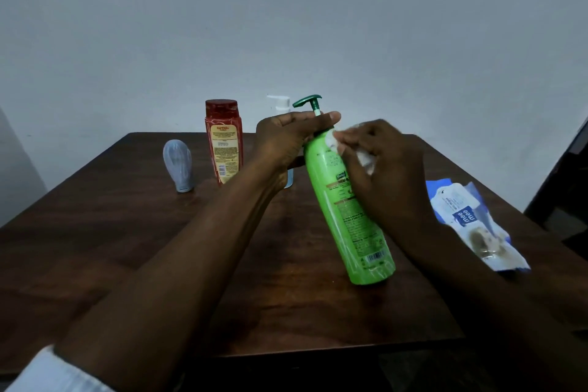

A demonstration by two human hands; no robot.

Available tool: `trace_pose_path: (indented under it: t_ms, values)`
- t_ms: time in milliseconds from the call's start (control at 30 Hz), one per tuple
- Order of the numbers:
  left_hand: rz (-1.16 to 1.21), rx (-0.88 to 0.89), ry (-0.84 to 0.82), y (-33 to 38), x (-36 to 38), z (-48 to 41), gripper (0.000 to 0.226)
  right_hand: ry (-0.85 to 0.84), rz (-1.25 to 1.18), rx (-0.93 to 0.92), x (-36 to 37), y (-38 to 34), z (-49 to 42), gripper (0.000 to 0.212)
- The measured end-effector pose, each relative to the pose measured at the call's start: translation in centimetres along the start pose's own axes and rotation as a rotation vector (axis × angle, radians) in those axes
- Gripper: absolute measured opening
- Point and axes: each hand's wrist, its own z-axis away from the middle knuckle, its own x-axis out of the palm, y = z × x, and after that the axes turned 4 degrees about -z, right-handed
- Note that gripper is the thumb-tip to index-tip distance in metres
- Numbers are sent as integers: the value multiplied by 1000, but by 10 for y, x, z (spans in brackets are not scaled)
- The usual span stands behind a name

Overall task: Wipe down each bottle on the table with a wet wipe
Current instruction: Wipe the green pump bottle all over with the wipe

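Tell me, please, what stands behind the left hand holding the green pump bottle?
A pale blue bottle with a white pump stands there; the left hand covers most of its body, hiding any label.

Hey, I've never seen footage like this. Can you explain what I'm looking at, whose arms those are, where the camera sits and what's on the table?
There is no machine here: a person wears one wide-angle camera on the head, looking forward and down, so the two arms reaching in are their own. The left hand grips the neck of a tilted green pump bottle, just under its pump. The right hand pinches a white wet wipe against the bottle's upper side. On the dark wooden table stand a red bottle, a grey-blue tube on its cap, and a white-pump bottle partly hidden behind the left hand. A blue-and-white wipes pack lies at the right.
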Motion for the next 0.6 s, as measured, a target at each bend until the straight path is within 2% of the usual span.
trace_pose_path:
  t_ms: [167, 233, 367, 467, 600]
  values:
    - [77, -54, 15, -6, -4, 0, 48, -117, -25, -117, 2, -7, 26, 19]
    - [96, -55, 4, -4, -2, 1, 48, -81, -41, -66, -1, -1, 14, 19]
    - [95, -38, 5, 0, 4, 3, 34, 8, -50, 16, 0, 1, -4, 15]
    - [82, -48, 22, 0, 3, 3, 32, -50, -28, -82, 11, -10, 8, 19]
    - [86, -68, 42, -1, -2, 2, 47, -214, 60, -277, 17, -13, 29, 21]
